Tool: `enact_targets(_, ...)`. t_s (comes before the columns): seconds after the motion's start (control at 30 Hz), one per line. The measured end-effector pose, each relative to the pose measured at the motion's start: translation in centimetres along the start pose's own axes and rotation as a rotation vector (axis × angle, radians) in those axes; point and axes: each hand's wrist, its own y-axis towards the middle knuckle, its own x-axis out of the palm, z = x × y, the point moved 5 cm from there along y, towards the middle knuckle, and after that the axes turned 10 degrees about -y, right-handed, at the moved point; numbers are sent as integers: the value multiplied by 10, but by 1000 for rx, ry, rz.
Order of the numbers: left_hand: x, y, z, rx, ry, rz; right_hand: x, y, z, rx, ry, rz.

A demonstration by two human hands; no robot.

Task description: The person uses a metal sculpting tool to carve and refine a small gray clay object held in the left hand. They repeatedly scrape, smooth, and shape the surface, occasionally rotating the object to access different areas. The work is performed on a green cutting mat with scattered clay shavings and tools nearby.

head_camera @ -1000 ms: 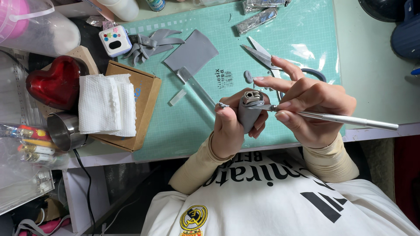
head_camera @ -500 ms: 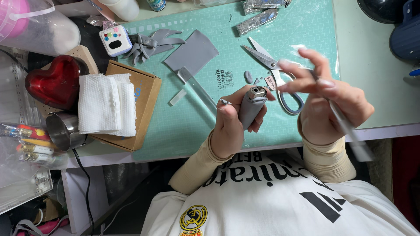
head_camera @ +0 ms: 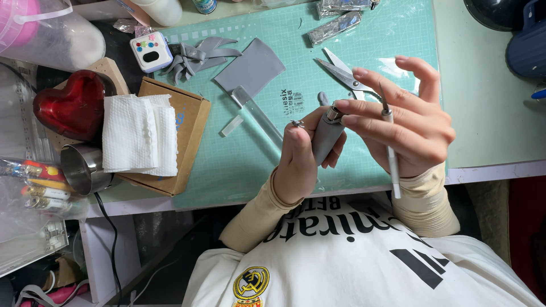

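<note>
Slippage is the main risk: the left hand (head_camera: 298, 162) pinches the small grey clay cylinder (head_camera: 327, 136) between thumb and curled fingers above the green cutting mat (head_camera: 239, 165), and a hard squeeze would likely dent it. The right hand (head_camera: 406, 122) touches the cylinder's top with its fingertips while clamping a thin metal-tipped tool (head_camera: 389, 150) between its fingers; that point, seemingly aimed upward, could nick skin or clay. Scissors (head_camera: 344, 74) lie just behind. Half a second earlier the right hand was drawn back and the tool angled outward; now it has closed in.
</note>
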Motion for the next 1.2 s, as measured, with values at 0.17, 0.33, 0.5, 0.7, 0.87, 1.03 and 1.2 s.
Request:
enact_targets(0.17,-1,2,4,67,116,17,2,0,0,-174,-90,-5)
enact_targets(0.33,-2,2,9,114,248,65,3,4,-5,-220,-204,-67)
enact_targets(0.5,-2,3,11,123,302,94,-1,7,-5,-55,-153,-41)
enact_targets(0.7,0,3,14,137,295,71,3,1,-1,-124,-153,-39)
enact_targets(0.87,-1,3,15,140,320,63,5,-5,2,-152,-139,-66)
enact_targets(1.03,-1,2,16,124,347,77,3,-4,-4,-160,-196,-49)
enact_targets(1.2,0,5,17,153,395,93,0,6,-7,-64,-87,17)
